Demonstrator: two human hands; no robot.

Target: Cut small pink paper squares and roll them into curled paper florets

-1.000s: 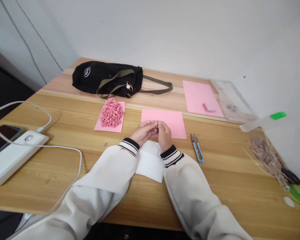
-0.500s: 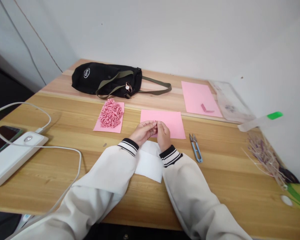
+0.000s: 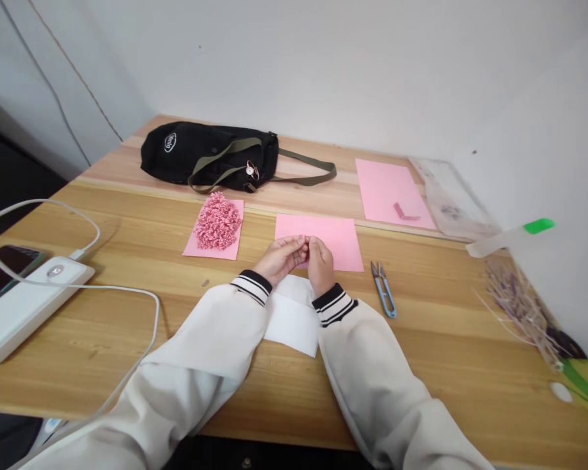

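Note:
My left hand [image 3: 283, 256] and my right hand [image 3: 320, 264] meet at the fingertips, both closed in a pinch. A tiny pink bit shows between the fingers, too small to name. Beneath and behind them lies a pink paper sheet [image 3: 340, 238]. Under my wrists is a white folded tissue [image 3: 294, 323]. Left of my hands, a bunch of pink beaded stamens [image 3: 217, 222] rests on a smaller pink paper [image 3: 231, 252]. To the right, blue thread snips [image 3: 385, 290] lie on the wooden table with their blades pointing away.
A black bag [image 3: 200, 153] with olive straps lies at the back. Further right are another pink sheet [image 3: 382, 183], a clear plastic sleeve [image 3: 458, 196] and a bundle of dry stems [image 3: 519, 303]. A white power bank [image 3: 34, 307] with a cable sits at the left.
My fingertips have shifted very slightly around the tiny pink bit. Everything else stays in place.

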